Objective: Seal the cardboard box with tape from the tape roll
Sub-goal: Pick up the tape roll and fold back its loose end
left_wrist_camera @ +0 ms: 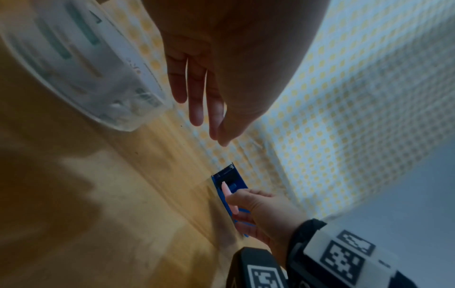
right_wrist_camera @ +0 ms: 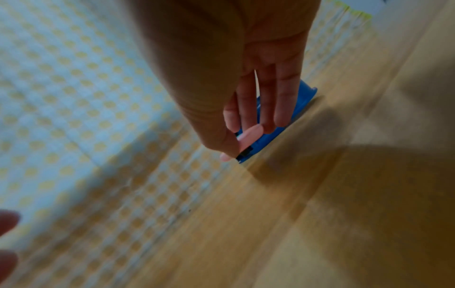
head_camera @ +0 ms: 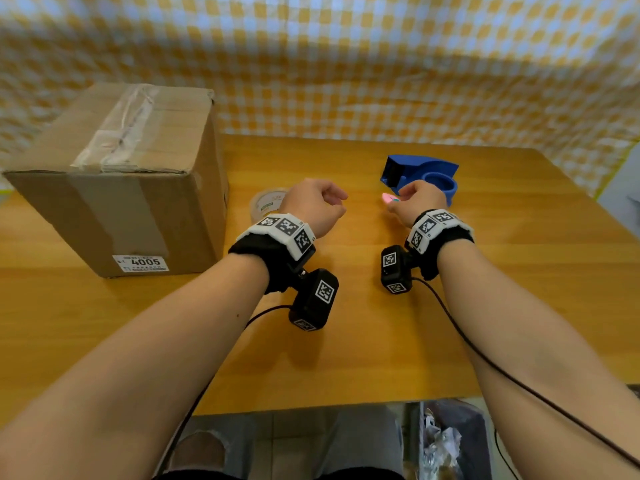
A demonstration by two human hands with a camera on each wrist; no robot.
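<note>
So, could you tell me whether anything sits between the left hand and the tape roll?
Nothing visible does. The left hand hovers right beside the tape roll lying on the table, fingers relaxed and empty. The cardboard box stands just beyond it.

We count one cardboard box, one tape roll, one blue tape dispenser and two hands.

A makeshift recording corner here, more staged set than lived-in room: yellow-and-white checked cloth hangs as a backdrop behind a plain wooden worktop. Marker-printed wrist bands with cabled camera units point the same way (a capture rig, clearly). A waste bin of crumpled scraps stands on the floor beside the worktop.
</note>
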